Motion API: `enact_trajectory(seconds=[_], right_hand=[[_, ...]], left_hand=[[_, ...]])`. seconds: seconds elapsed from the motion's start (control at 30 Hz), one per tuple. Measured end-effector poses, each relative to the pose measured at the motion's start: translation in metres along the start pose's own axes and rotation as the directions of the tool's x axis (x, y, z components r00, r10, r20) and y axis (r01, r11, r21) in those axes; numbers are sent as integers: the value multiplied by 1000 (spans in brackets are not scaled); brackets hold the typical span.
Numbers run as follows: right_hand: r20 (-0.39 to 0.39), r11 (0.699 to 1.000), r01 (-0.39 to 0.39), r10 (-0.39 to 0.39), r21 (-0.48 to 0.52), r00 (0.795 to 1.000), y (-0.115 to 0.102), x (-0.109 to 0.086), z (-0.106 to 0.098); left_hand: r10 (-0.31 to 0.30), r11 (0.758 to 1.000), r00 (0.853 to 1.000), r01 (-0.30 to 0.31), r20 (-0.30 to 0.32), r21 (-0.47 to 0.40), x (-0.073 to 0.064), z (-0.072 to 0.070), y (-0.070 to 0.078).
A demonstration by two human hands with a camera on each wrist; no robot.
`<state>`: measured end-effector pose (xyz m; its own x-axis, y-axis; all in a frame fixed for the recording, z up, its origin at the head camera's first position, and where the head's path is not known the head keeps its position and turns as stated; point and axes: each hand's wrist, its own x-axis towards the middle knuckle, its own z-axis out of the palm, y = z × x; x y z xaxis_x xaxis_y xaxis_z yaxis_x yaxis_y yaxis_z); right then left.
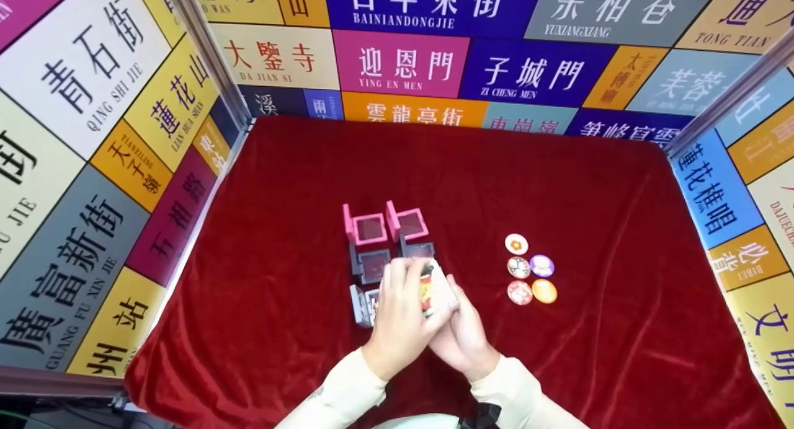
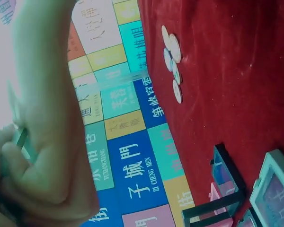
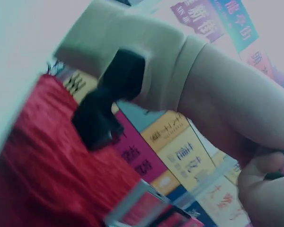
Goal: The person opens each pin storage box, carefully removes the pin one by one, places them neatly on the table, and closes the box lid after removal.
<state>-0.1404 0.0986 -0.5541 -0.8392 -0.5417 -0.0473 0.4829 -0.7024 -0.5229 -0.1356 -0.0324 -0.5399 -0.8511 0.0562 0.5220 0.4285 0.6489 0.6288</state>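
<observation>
Both hands grip a small whitish case in front of the body, partly covered by fingers. A red and yellow picture shows on its face. My left hand has its fingers curled over the left side, while my right hand holds it from the right and below. Just beyond the left hand stand pink cases with raised lids, two dark cases and a grey case, partly hidden by the fingers. Only an edge of the held case shows between the hands in the left wrist view.
Several round badges, among them an orange badge and a purple badge, lie in a cluster to the right of the hands. Dark red cloth covers the table. Panels with printed place names wall in the back and both sides.
</observation>
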Motion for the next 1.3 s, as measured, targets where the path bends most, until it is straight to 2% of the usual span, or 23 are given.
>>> enact_trajectory(seconds=[0.1, 0.2, 0.33, 0.5, 0.57, 0.67, 0.8, 0.9, 0.97, 1.03, 1.07, 1.1, 1.13, 1.17, 1.23, 1.3], right_hand=[[21, 1000, 3, -3, 19, 1000, -1, 0, 0], [30, 1000, 19, -19, 5, 999, -4, 0, -1], [33, 1000, 15, -14, -25, 999, -10, -2, -3], [11, 998, -5, 6, -58, 1000, -13, -4, -5], [10, 998, -1, 1, -65, 1000, -14, -5, -7], [14, 998, 15, -15, -61, 1000, -14, -5, -9], [40, 999, 30, -29, -43, 999, -15, -4, -12], [65, 998, 21, -17, -55, 998, -18, -4, -14], [54, 994, 18, -12, -103, 998, -20, -5, -16], [17, 972, 62, -60, -226, 998, -23, -7, -19], [0, 946, 100, -105, -307, 994, -24, -8, -20], [-13, 902, 143, -162, -407, 987, -26, -9, -22], [-18, 841, 183, -223, -510, 975, -28, -9, -23], [-3, 757, 223, -285, -615, 959, -30, -10, -25], [71, 544, 277, -369, -792, 927, -36, -11, -28], [199, 285, 319, -379, -904, 904, -43, -11, -30]], left_hand=[[-9, 997, 1000, 8, -23, -80, 0, -1, -1], [-1, 985, 1000, 1, -1, -170, -1, -5, -4], [3, 964, 1000, 1, 15, -267, -3, -18, -8], [-30, 935, 998, 44, 46, -352, -6, -36, -9], [-40, 916, 997, 65, 72, -397, -7, -42, -10], [-45, 855, 993, 96, 111, -510, -8, -47, -11], [-71, 717, 987, 151, 144, -681, -9, -50, -15], [-90, 634, 983, 180, 160, -752, -9, -52, -19], [-97, 608, 980, 196, 173, -769, -10, -52, -22], [-98, 598, 977, 210, 189, -773, -12, -51, -24], [-101, 602, 975, 217, 196, -768, -14, -50, -25], [-105, 609, 974, 222, 201, -761, -16, -50, -26], [-110, 618, 973, 228, 205, -753, -18, -50, -27], [-115, 626, 971, 233, 208, -744, -20, -49, -28], [-120, 642, 969, 240, 214, -728, -23, -48, -30], [-124, 659, 969, 243, 215, -712, -24, -46, -31]])
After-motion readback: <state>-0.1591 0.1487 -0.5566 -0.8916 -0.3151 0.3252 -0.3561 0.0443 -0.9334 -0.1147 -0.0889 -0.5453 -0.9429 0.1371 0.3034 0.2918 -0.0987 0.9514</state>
